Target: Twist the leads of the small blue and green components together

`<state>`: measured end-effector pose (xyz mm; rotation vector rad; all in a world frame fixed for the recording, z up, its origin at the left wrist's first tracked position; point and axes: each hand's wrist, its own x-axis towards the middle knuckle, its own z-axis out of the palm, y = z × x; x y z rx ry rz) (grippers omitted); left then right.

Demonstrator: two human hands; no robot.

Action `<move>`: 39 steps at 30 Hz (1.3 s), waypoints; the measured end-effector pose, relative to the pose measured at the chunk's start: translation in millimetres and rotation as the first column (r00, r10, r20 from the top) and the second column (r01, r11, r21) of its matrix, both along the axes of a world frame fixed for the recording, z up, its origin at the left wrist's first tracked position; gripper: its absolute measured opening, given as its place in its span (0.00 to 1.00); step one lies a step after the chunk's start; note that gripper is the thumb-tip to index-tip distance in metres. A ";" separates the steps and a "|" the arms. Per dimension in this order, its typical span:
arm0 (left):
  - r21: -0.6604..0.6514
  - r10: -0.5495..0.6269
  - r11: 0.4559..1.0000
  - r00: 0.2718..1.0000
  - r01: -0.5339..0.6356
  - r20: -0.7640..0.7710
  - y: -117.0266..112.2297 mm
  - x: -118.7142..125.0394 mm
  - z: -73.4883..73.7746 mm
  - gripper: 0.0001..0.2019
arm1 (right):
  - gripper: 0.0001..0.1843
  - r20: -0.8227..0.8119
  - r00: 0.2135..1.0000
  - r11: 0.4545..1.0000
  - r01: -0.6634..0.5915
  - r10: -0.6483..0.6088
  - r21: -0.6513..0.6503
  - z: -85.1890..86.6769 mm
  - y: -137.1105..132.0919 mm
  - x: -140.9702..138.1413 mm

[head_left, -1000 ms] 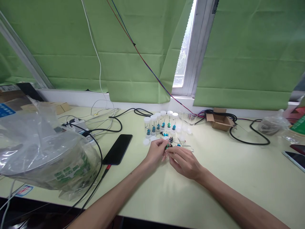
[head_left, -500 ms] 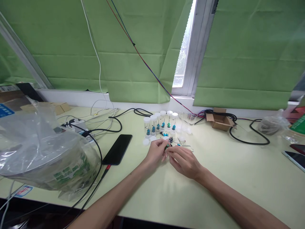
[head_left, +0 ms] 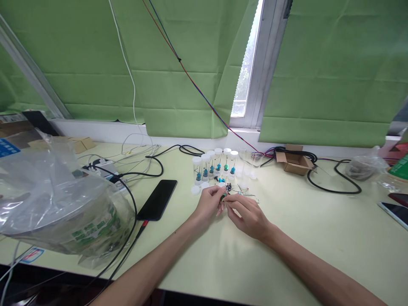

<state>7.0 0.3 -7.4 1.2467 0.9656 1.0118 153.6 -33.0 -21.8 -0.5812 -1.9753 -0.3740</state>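
Note:
My left hand (head_left: 210, 203) is closed, pinching a small green and dark part (head_left: 223, 196) too small to name exactly. Fingertips of my right hand (head_left: 247, 213) meet the same part from the right, with thumb and fingers bent together. Just beyond the hands lie small blue pieces (head_left: 221, 180), a dark piece (head_left: 228, 187) and thin wire-like bits (head_left: 251, 195). Behind them stand several clear vials (head_left: 205, 168) with white caps, each holding a small blue or green piece with a thin stem. Loose white caps (head_left: 195, 190) lie around the vials.
A black phone (head_left: 157, 199) lies left of my hands, beside a large plastic bag (head_left: 73, 208) and black cables (head_left: 153, 172). At the back right is an open cardboard box (head_left: 296, 163). Another phone (head_left: 395, 213) lies at the far right of the table (head_left: 306, 216).
My right hand's fingers shift slightly around the small green and dark part. My left hand stays nearly still, and the things on the table have not visibly moved.

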 end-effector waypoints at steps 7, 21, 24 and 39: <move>-0.004 -0.009 1.000 1.000 0.009 0.000 0.3 -0.8 -0.6 0.18 | 0.10 -0.062 0.998 0.999 -0.016 0.014 -0.040 -1.5 0.3 -0.3; -0.005 -0.005 1.000 1.000 0.005 0.016 1.2 -0.4 -1.2 0.18 | 0.10 -0.089 0.996 0.998 -0.019 0.015 -0.054 -1.1 0.2 -0.4; -0.006 -0.008 1.000 1.000 0.009 0.013 1.4 -0.5 -1.2 0.19 | 0.10 -0.098 0.995 0.998 -0.024 0.018 -0.066 -1.5 0.4 -0.5; 0.011 -0.013 1.000 1.000 0.014 -0.012 2.1 -0.7 -4.0 0.20 | 0.09 -0.086 0.996 0.997 -0.019 0.013 -0.072 -1.9 0.5 -0.4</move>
